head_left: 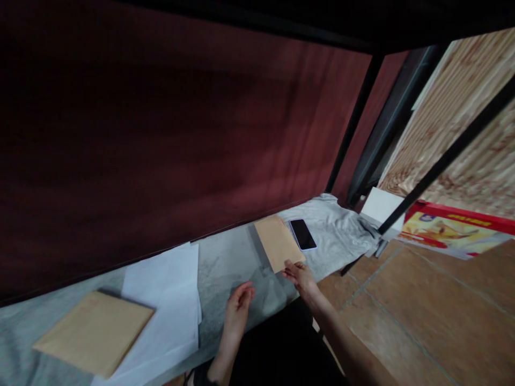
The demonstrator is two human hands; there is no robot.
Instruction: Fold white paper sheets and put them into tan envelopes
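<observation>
A brown paper envelope (277, 241) is pinched at its near edge by my right hand (296, 274), thumb on top. It is tilted slightly above the grey cloth. My left hand (240, 303) hovers to the left of it, holding nothing, its fingers curled loosely and apart from the thumb. Just right of the envelope lies a dark-screened phone (303, 235). Over to the left, a thick stack of brown envelopes (94, 332) rests partly on white paper sheets (173, 300).
Grey cloth (225, 257) covers the narrow bench along a dark red panel (181, 150). Black metal posts (354, 128) stand at the right. Beyond them are a white box (382, 206) and a red and yellow carton (454, 228) above the tiled floor (402, 305).
</observation>
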